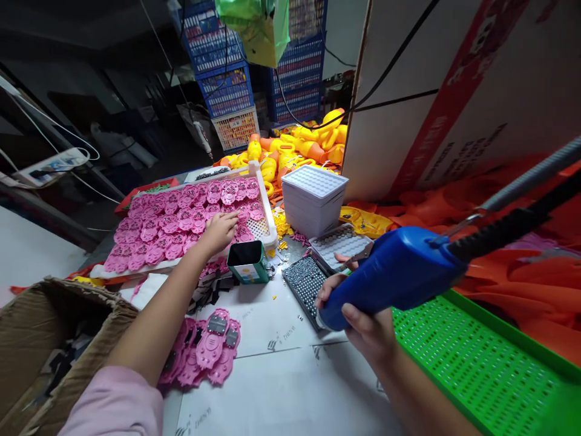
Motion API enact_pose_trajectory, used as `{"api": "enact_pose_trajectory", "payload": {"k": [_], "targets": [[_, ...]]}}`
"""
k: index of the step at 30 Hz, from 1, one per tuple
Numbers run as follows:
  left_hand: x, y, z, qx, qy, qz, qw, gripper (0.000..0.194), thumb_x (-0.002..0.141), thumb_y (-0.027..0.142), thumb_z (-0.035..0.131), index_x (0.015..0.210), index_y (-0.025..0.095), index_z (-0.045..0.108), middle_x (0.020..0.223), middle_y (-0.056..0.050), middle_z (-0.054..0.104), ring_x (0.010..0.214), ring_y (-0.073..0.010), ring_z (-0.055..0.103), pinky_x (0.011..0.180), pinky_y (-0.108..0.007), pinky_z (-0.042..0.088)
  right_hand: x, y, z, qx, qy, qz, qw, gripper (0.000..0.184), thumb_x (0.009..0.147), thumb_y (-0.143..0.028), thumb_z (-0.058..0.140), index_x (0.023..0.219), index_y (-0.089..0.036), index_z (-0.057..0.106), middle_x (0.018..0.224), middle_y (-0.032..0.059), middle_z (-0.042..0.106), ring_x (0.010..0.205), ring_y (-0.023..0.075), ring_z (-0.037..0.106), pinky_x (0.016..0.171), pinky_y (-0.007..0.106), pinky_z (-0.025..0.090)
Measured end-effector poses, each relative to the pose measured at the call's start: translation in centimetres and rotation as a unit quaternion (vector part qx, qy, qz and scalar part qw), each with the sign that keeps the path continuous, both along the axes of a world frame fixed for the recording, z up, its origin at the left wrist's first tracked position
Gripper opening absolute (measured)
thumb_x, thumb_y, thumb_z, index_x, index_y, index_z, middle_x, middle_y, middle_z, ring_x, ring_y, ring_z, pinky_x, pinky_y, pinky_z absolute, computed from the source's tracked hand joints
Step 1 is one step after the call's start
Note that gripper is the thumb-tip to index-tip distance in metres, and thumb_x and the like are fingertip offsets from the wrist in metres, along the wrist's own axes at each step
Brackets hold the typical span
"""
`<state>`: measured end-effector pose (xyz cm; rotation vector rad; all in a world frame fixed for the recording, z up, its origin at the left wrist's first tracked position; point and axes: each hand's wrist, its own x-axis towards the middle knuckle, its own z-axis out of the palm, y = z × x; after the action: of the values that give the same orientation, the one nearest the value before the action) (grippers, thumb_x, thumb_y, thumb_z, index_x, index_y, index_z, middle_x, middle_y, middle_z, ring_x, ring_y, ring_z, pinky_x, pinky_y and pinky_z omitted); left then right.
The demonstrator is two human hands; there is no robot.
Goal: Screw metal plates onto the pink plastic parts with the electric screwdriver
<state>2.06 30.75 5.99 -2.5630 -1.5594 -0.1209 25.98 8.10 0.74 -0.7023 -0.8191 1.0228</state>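
Note:
My right hand is wrapped around a blue electric screwdriver, which hangs from a spring and a black cable. Its front end lies over the right edge of a black tray of small screws. My left hand reaches over the pink plastic casings in a white crate, its fingers stretched out and touching them at the near right side. Below that arm, a small pile of pink casings with grey covers lies on the white worktop.
A green tin stands between crate and screw tray. Stacked white trays rise behind. A cardboard box is at left, a green basket at right. Yellow-orange parts heap up at the back, near a large carton.

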Motion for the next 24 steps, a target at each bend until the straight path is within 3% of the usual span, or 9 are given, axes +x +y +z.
{"api": "enact_pose_trajectory", "payload": {"k": [5, 8, 10, 13, 16, 20, 24], "targets": [[-2.0, -6.6, 1.8, 0.056, -0.071, -0.013, 0.996, 0.033, 0.098, 0.024, 0.042, 0.12, 0.019, 0.065, 0.144, -0.011, 0.055, 0.124, -0.0311, 0.049, 0.103, -0.054, 0.04, 0.2, 0.4, 0.3, -0.004, 0.007, -0.017, 1.0, 0.039, 0.063, -0.047, 0.081, 0.084, -0.021, 0.061, 0.064, -0.0005, 0.067, 0.053, 0.0157, 0.064, 0.054, 0.031, 0.054], [-2.5, -12.4, 2.4, 0.1, -0.103, -0.015, 0.99, 0.037, 0.099, 0.031, 0.04, 0.124, 0.017, 0.064, 0.145, -0.011, 0.053, 0.128, -0.0339, 0.044, 0.106, -0.058, 0.033, 0.3, 0.4, 0.5, -0.01, 0.012, -0.026, 1.0, 0.042, 0.06, -0.047, 0.082, 0.084, -0.02, 0.062, 0.062, -0.001, 0.066, 0.051, 0.0151, 0.063, 0.053, 0.03, 0.053], [-2.1, -16.9, 2.1, 0.162, -0.135, -0.052, 0.976, 0.035, 0.099, 0.03, 0.043, 0.119, 0.014, 0.066, 0.136, -0.013, 0.061, 0.126, -0.0346, 0.045, 0.104, -0.056, 0.033, 0.3, 0.4, 0.6, -0.013, 0.015, -0.028, 0.999, 0.043, 0.058, -0.046, 0.083, 0.086, -0.02, 0.063, 0.061, -0.0012, 0.067, 0.05, 0.0153, 0.063, 0.052, 0.03, 0.053], [-0.8, -23.2, 0.4, 0.168, -0.118, -0.096, 0.974, 0.028, 0.097, 0.023, 0.048, 0.116, 0.013, 0.066, 0.13, -0.012, 0.066, 0.123, -0.0328, 0.048, 0.1, -0.05, 0.033, 0.4, 0.3, 0.8, -0.015, 0.021, -0.024, 0.999, 0.045, 0.057, -0.043, 0.083, 0.09, -0.02, 0.063, 0.061, -0.0018, 0.067, 0.05, 0.0157, 0.063, 0.053, 0.031, 0.053], [0.6, -27.6, -2.4, 0.129, -0.106, -0.127, 0.978, 0.027, 0.096, 0.022, 0.049, 0.115, 0.015, 0.067, 0.126, -0.009, 0.069, 0.122, -0.0319, 0.048, 0.098, -0.046, 0.029, 0.3, 0.1, 1.0, -0.015, 0.022, -0.016, 1.0, 0.044, 0.056, -0.041, 0.082, 0.091, -0.021, 0.063, 0.061, -0.002, 0.067, 0.049, 0.0156, 0.062, 0.051, 0.031, 0.052], [1.2, -30.1, -6.1, 0.083, -0.118, -0.15, 0.978, 0.022, 0.095, 0.022, 0.052, 0.107, 0.016, 0.07, 0.125, -0.006, 0.07, 0.12, -0.0299, 0.05, 0.095, -0.043, 0.029, 0.1, -0.1, 1.0, -0.015, 0.019, -0.013, 1.0, 0.054, 0.056, -0.039, 0.082, 0.104, -0.022, 0.063, 0.06, -0.0032, 0.067, 0.047, 0.0155, 0.062, 0.049, 0.03, 0.051], [0.7, -30.6, -8.0, 0.049, -0.14, -0.164, 0.975, 0.023, 0.095, 0.02, 0.052, 0.111, 0.016, 0.068, 0.125, -0.005, 0.07, 0.12, -0.0305, 0.051, 0.095, -0.044, 0.029, -0.1, 0.0, 1.1, -0.015, 0.014, -0.016, 1.0, 0.062, 0.056, -0.038, 0.081, 0.112, -0.023, 0.061, 0.059, -0.0036, 0.066, 0.047, 0.0156, 0.061, 0.048, 0.03, 0.051]]}}
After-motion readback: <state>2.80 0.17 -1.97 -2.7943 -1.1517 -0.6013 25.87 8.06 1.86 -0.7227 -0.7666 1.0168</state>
